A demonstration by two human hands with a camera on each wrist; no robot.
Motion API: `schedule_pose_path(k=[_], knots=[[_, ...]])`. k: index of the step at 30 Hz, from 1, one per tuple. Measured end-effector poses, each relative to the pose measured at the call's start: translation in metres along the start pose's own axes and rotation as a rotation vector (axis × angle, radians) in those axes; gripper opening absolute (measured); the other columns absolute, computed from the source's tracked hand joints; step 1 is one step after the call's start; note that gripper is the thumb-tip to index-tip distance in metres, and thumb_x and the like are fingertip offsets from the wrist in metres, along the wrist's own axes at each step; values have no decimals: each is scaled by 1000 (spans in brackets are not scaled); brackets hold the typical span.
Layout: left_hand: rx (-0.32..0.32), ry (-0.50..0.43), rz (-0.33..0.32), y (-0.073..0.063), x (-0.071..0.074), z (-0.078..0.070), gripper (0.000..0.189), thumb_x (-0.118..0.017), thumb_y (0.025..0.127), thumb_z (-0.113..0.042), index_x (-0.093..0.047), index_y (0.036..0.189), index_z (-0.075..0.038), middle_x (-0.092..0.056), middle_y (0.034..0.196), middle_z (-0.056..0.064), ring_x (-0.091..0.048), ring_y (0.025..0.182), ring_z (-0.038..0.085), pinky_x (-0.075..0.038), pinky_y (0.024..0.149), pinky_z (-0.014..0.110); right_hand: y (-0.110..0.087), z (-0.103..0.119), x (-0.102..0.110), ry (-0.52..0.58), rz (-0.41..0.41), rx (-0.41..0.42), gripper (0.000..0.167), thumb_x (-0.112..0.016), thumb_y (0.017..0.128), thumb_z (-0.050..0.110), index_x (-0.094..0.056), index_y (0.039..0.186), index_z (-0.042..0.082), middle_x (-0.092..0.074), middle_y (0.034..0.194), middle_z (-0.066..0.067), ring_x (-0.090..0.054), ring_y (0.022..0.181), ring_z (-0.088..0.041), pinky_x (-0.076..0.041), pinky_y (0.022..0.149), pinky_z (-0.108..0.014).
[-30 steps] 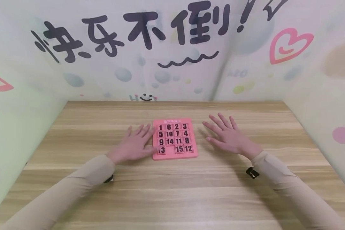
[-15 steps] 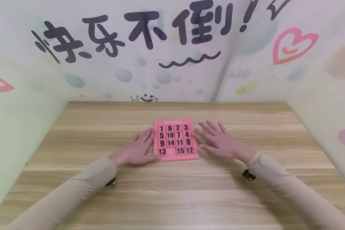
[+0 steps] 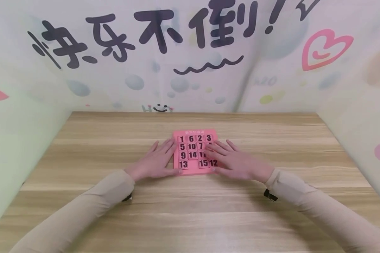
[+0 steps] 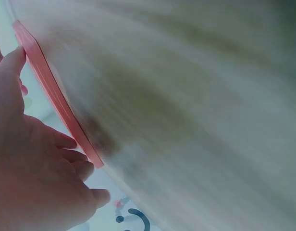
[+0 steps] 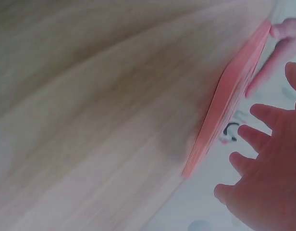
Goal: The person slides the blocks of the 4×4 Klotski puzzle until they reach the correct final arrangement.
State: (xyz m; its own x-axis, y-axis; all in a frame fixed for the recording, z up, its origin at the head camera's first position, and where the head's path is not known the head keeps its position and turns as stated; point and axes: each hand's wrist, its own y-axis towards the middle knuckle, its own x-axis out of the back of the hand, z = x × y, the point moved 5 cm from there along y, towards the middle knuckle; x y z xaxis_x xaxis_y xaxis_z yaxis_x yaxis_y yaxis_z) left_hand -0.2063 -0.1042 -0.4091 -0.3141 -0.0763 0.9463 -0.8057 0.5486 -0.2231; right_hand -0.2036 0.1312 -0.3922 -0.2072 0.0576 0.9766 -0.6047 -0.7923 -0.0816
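A pink number slide puzzle (image 3: 193,164) lies flat on the table, with black-numbered tiles and a gap in its bottom row between 13 and 15. My left hand (image 3: 155,161) lies along its left edge, fingers extended, thumb at the near left corner. In the left wrist view, that thumb and the fingers meet the puzzle's side (image 4: 56,94). Over the right side of the puzzle, my right hand (image 3: 240,163) spreads its fingers, hiding tiles 4 and 8 and part of 11. The right wrist view shows its fingers (image 5: 256,137) loosely extended beside the puzzle (image 5: 217,108).
The wood-grain table (image 3: 190,218) ends at a white back wall (image 3: 114,84) with large dark characters and coloured drawings. Side walls (image 3: 364,116) stand at left and right. Black wrist straps (image 3: 270,195) show under both beige sleeves (image 3: 307,200).
My right hand has moved left, from beside the puzzle to over its right side. The left hand has come against the left edge, and the puzzle has shifted slightly right. The tile order looks unchanged.
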Motion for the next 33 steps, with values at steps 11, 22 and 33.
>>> schedule_pose_path(k=[11,22,33], knots=[[-5,27,-33,1,-1,-1,101,-36,88,-74,-11,153,-1,-3,159,12,-2,146,27,6,116,47,13,15,-12,12,23,46,64,-39,101,50,-29,153,14,-25,157,-4,-14,145,-27,-6,117,-50],[-43,-8,-24,5,0,0,101,-43,89,-70,-11,153,1,-3,159,14,-3,146,28,2,116,47,19,13,-16,-3,5,51,64,-39,100,51,-31,153,15,-26,157,-2,-15,145,-27,-7,116,-51],[-56,-3,-8,5,0,1,101,-41,89,-71,-9,153,1,-2,159,13,-3,146,28,-1,117,45,23,15,-14,-26,15,66,63,-40,100,51,-34,152,16,-29,156,-2,-17,145,-28,-8,116,-51]])
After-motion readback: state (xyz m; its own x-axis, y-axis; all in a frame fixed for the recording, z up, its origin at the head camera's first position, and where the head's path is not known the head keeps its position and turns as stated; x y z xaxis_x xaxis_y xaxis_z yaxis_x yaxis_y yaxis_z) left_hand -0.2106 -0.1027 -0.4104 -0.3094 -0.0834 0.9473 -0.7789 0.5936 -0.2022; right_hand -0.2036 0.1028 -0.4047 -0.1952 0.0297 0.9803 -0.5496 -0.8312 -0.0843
